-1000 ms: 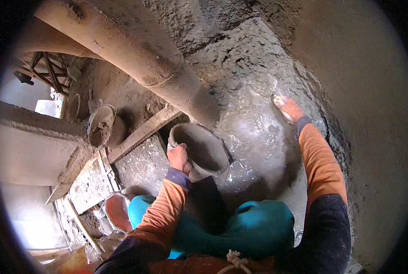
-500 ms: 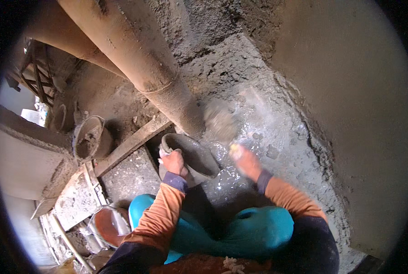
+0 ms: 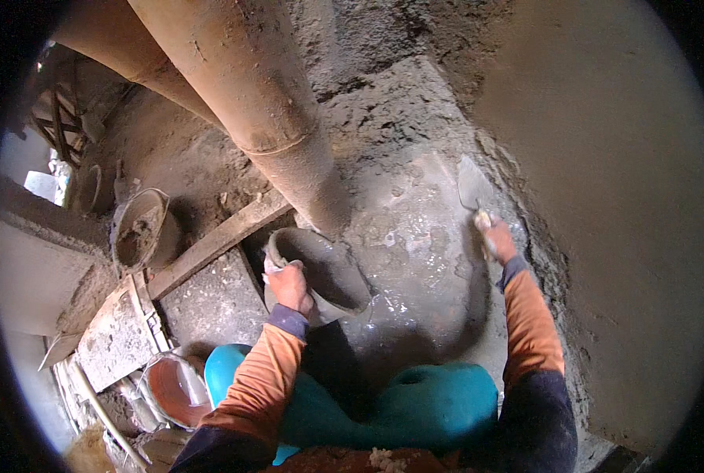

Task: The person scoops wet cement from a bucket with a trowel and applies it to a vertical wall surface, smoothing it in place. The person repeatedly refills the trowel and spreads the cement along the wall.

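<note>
My left hand (image 3: pixel 290 285) is closed on the rim of a tilted grey bucket (image 3: pixel 350 285), its mouth facing the wet patch. A pale cloth or glove seems to be bunched at those fingers. Out to the right, my right hand (image 3: pixel 497 238) grips the handle of a pointed trowel (image 3: pixel 475 184). The blade lies over the rough edge of the wet grey mortar (image 3: pixel 415 229), near the smooth wall. Whether the blade touches the surface I cannot tell. Mortar coats the inside of the bucket.
Bamboo poles (image 3: pixel 277 130) slant down just beyond the bucket. A wooden plank (image 3: pixel 218 240) runs left of it. Farther left stands another bucket (image 3: pixel 143 232) with dry material; a reddish tub (image 3: pixel 177 389) sits by my left knee. A plastered wall (image 3: pixel 604 197) rises on the right.
My right hand has swung right and a little farther away, carrying the trowel from beside the bamboo's foot toward the wall. The bucket and my left hand have shifted slightly left in view.
</note>
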`<state>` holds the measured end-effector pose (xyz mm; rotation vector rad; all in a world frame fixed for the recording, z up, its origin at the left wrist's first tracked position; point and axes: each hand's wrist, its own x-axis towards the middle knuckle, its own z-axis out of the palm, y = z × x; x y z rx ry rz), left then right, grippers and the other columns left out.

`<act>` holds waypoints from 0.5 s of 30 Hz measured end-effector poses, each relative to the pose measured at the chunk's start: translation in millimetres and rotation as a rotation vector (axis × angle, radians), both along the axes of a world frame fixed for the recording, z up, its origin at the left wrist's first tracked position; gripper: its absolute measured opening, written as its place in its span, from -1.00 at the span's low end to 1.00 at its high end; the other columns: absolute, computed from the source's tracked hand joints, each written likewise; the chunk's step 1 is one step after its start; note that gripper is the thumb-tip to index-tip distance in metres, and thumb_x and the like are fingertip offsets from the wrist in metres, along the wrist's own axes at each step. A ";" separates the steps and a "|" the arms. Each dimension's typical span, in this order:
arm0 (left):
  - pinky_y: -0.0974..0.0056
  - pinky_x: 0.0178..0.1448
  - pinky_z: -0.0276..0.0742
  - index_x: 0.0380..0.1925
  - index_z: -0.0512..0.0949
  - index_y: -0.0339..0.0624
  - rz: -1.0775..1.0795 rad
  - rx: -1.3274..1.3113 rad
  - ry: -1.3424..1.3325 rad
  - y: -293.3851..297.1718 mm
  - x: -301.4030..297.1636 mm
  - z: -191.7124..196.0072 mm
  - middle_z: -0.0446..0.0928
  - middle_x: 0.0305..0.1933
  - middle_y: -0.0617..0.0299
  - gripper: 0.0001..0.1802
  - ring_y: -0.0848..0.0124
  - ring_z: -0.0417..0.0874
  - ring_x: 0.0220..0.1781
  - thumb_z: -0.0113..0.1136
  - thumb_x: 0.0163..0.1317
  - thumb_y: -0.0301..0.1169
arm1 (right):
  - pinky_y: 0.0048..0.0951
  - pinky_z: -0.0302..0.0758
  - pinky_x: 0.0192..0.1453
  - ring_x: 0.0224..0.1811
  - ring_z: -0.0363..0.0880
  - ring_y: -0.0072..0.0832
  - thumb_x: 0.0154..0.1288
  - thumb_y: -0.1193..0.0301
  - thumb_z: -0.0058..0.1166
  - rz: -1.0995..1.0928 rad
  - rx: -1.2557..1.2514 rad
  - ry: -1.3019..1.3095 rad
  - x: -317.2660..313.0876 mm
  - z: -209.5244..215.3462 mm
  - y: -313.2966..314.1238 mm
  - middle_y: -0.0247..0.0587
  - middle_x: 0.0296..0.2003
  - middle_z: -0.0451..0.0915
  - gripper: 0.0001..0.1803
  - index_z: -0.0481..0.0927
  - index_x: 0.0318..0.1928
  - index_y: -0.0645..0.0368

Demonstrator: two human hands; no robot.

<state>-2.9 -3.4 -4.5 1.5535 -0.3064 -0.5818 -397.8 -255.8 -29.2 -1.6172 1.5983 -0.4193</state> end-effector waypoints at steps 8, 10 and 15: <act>0.29 0.09 0.51 0.23 0.41 -0.22 0.005 -0.023 0.073 -13.2 -30.2 45.9 0.59 0.01 0.17 -0.31 0.31 0.61 -0.02 0.10 -0.03 -0.66 | -0.18 0.53 -0.06 -0.16 0.63 -0.11 0.33 -0.02 0.09 0.331 -0.168 0.046 42.3 12.0 -31.9 0.05 -0.21 0.65 -0.45 0.54 0.06 0.20; 0.29 0.06 0.52 0.23 0.40 -0.21 0.008 0.093 -0.092 -5.6 -6.9 -7.7 0.57 0.01 0.17 -0.31 0.34 0.59 -0.03 0.09 -0.03 -0.67 | -0.17 0.48 0.13 0.08 0.56 0.04 0.35 -0.03 0.05 0.483 -0.134 0.174 69.2 17.9 -4.6 0.16 0.00 0.60 -0.44 0.53 0.12 0.16; 0.31 -0.07 0.55 0.23 0.38 -0.19 -0.055 0.025 -0.096 -13.8 -9.6 -6.9 0.57 -0.01 0.21 -0.31 0.36 0.61 -0.11 0.08 -0.02 -0.70 | -0.11 0.51 0.07 -0.01 0.59 0.05 0.35 0.12 0.04 0.657 -0.133 0.053 92.0 -9.8 77.4 0.20 -0.10 0.62 -0.56 0.54 0.03 0.20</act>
